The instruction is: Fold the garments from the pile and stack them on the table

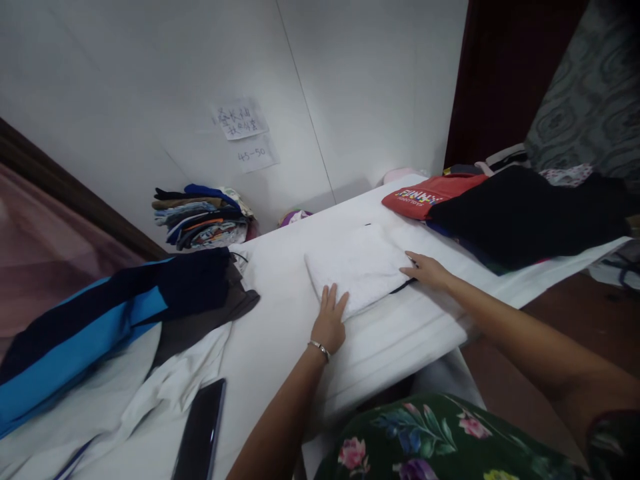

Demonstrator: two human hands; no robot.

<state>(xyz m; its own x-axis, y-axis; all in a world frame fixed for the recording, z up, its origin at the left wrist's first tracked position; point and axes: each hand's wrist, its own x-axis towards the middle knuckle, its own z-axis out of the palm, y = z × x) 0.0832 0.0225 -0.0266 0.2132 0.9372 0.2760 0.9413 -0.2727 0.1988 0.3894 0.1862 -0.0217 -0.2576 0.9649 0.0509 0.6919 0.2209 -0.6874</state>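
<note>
A folded white garment (363, 263) with a little dark trim lies flat on the white-covered table (280, 320). My left hand (330, 319), a bracelet at its wrist, rests with spread fingers on the garment's near left corner. At the right edge, my right hand (424, 271) has its thumb and fingers about the garment's side, close to the dark trim. Whether those fingers pinch the cloth or only touch it is hard to see.
Unfolded clothes (115, 333) and a phone (200, 427) lie at the left. Behind them stands a stack of folded clothes (200, 217). To the right are a red garment (425, 193) and black clothes (520, 210). Handwritten papers (243, 120) hang on the wall.
</note>
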